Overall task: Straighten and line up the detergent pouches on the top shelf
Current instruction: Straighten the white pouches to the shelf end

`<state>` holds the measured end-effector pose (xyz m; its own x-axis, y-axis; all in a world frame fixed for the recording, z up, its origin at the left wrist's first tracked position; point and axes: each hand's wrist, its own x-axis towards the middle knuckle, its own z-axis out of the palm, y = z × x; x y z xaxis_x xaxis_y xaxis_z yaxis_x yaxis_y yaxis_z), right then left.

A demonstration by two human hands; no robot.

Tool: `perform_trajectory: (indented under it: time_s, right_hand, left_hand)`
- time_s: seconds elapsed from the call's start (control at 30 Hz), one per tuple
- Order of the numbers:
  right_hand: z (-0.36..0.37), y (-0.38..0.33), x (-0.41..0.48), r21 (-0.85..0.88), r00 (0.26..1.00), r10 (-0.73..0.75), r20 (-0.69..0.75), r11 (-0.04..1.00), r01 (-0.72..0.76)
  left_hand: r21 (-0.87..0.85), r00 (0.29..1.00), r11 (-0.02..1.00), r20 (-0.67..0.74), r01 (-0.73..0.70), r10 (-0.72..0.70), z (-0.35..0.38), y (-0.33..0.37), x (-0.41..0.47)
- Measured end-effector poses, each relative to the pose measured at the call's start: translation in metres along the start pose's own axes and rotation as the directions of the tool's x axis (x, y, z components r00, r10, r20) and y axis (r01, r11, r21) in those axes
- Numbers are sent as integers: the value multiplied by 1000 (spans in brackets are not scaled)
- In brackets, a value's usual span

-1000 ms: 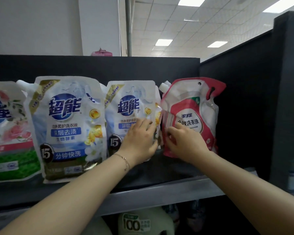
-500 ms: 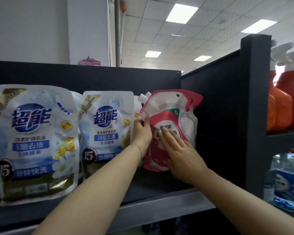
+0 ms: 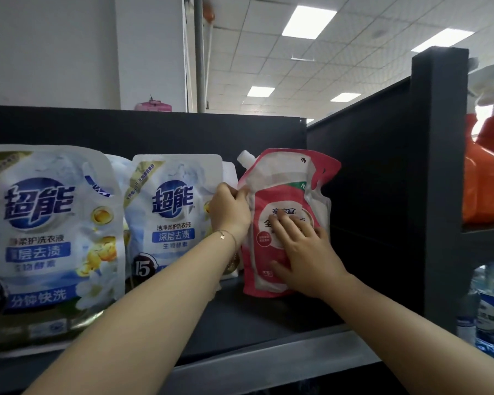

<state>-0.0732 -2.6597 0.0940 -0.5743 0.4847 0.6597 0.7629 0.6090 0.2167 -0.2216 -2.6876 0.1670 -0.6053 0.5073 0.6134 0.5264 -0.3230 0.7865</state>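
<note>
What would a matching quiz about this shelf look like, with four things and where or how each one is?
Things:
1 left hand
2 right hand
3 red detergent pouch
4 orange spray bottles

Places or states:
A beyond the black divider, far right
B pressed flat on that pouch's front
C rightmost in the pouch row
D gripping that pouch's left edge

Pairs: 1-D, 2-B, 3-C, 4-A
</note>
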Motion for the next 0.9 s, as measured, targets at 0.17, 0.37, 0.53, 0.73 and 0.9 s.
perform_trajectory:
  time_s: [0.17, 0.37, 0.53, 0.73, 0.9]
  right_hand:
    - [-12, 5, 8, 157, 992, 3, -126, 987, 16]
    - [-13, 16, 16, 192, 985, 46, -168, 981, -13]
    - [-6, 24, 18, 273, 997, 7, -79, 962, 15]
    - [13, 32, 29, 428, 996, 54, -71, 904, -18]
    - [32, 33, 37, 434, 982, 92, -165, 901, -11]
  left_hand:
    - [77, 971, 969, -14, -237, 238, -3, -1, -9]
    - [332, 639, 568, 166, -753, 751, 2, -21, -23]
    - [423, 467, 254, 544, -870, 697, 20, -50, -34]
    - [508, 568, 291, 564, -811, 600, 27, -68, -25]
    - [481, 613, 387, 539, -787, 578, 33, -76, -20]
